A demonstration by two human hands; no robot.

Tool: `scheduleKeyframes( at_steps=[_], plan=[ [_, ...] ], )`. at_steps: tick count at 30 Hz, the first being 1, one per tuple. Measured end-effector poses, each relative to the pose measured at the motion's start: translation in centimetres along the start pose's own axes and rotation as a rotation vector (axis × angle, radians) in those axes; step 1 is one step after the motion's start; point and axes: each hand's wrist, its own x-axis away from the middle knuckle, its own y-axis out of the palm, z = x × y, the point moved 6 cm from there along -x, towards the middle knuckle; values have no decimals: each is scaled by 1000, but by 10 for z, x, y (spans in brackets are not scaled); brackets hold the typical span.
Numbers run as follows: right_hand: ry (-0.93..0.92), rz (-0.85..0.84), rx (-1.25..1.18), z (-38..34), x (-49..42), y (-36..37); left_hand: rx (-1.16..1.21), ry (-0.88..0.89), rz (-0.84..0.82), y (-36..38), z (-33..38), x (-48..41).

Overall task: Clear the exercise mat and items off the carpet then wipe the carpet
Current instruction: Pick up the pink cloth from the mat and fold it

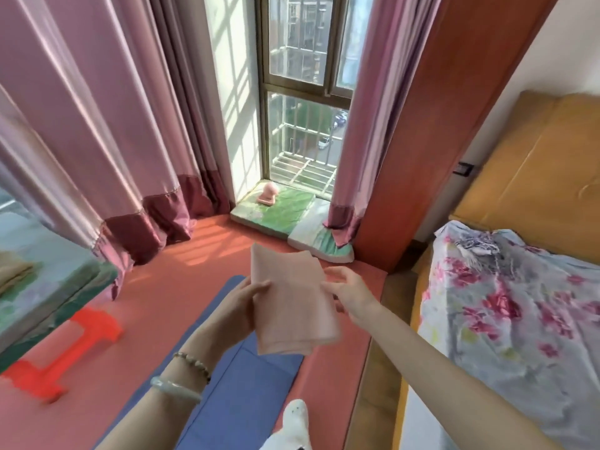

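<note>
A folded pink cloth hangs in the air in front of me. My left hand grips its left edge, thumb on top. My right hand pinches its right edge. Below them a blue exercise mat lies lengthwise on the salmon-red carpet. An orange dumbbell lies on the carpet to the left of the mat, blurred. A foot in a white sock stands on the mat near the bottom edge.
Pink curtains hang left and right of a tall window. Green-patterned cushions with a small pink object lie by the window. A bed with a floral sheet is on the right, a low ledge on the left.
</note>
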Motion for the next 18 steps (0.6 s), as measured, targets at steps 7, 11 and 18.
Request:
scheduleKeyframes(
  at_steps=[7,11,18],
  plan=[
    [-10,94,43,-62,-114,-48,-83,-104,25,8,48,-131],
    [-76,128,152,-92,-168,-62,-120,-143,54,12,73,-185],
    [-103,70,282,-144,-282,-67,-169,-124,151,4,107,-286]
  ],
)
